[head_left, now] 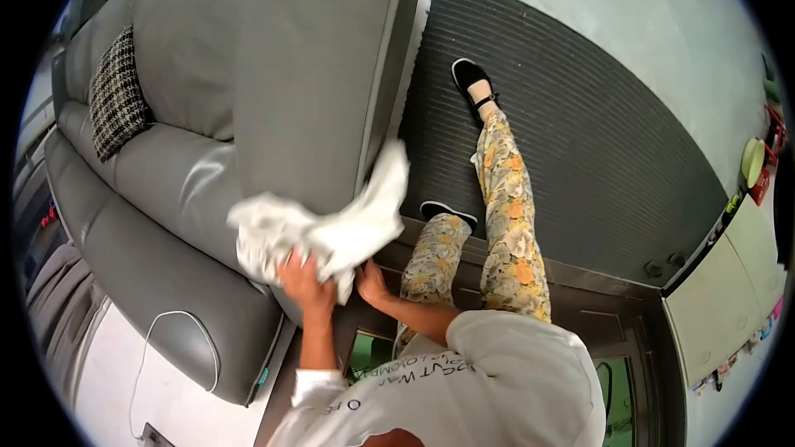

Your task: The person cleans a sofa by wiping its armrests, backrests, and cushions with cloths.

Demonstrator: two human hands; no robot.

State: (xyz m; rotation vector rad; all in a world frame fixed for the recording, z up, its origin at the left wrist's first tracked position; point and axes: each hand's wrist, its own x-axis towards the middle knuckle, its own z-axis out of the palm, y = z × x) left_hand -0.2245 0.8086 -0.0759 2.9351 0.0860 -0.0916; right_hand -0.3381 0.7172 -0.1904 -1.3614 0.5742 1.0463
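Observation:
A white cloth (356, 228), crumpled at the left and blurred along its upper right end, is spread in the air in front of the sofa's arm. My left hand (305, 283) grips its lower left part, fingers sunk into the folds. Close by on the right, my right hand (374, 283) is at the cloth's lower edge with its fingers bent. Whether those fingers pinch the fabric or only touch it, I cannot tell.
A grey leather sofa (186, 41) fills the left side, with a black-and-white checked cushion (118, 95) on it. A white cable (153, 339) trails over its near end. My feet stand around a dark ribbed mat (571, 116). At the right is a pale cabinet (720, 290).

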